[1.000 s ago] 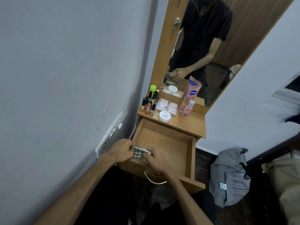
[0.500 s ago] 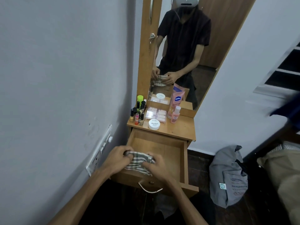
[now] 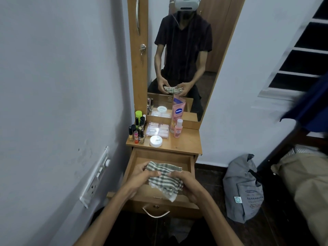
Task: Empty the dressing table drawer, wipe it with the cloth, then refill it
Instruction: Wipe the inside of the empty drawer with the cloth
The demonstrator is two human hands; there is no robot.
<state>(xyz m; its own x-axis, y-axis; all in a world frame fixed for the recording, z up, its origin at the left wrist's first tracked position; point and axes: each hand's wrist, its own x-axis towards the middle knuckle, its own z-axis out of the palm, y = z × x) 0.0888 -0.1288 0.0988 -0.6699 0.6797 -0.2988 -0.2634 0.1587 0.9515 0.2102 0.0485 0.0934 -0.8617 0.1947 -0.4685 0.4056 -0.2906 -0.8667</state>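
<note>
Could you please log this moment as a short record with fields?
drawer: pulled open, nothing visible inside
cloth: striped, held above the drawer
left hand: gripping the cloth's left side
right hand: gripping its right side
tabletop: nail polish bottles, white jar, Vaseline tube, pink bottle, clear box

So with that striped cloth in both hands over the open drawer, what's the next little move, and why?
Probably lower the green-and-white striped cloth into the open wooden drawer and start wiping its floor. The left hand and right hand hold it bunched above the drawer, what shows of the inside looks empty, and the small bottles and round white jar already stand on the tabletop.
</note>
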